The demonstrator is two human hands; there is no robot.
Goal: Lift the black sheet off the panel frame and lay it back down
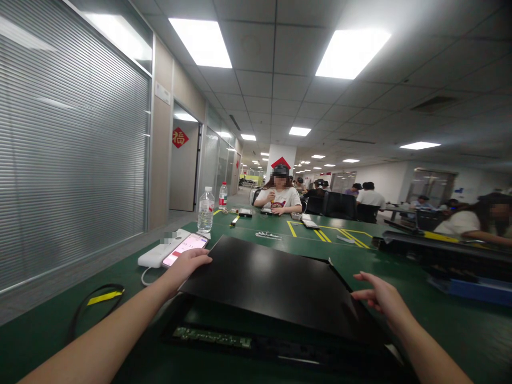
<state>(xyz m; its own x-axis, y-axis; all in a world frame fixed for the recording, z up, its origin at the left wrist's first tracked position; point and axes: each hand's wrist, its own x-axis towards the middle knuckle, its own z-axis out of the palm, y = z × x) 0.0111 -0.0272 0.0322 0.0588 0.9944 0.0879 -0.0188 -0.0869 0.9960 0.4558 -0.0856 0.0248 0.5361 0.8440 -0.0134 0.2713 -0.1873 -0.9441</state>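
Observation:
A thin, glossy black flat panel (272, 280) lies slanted over a black frame (288, 349) on the green table. Along the frame's near side a green circuit board (212, 337) shows. My left hand (190, 266) grips the panel's left edge, thumb on top and the fingers partly hidden. At the right edge is my right hand (378, 296), its fingers apart; one fingertip is at or just beside the panel's edge, and I cannot tell whether it touches. What lies under the panel is mostly hidden.
Left of the panel lie a lit phone (186, 249), a white device (156, 253) and a black strap (96, 304). A water bottle (205, 210) stands behind them. Black parts (432, 250) and a blue tray (472, 288) are at right. A person (280, 197) sits opposite.

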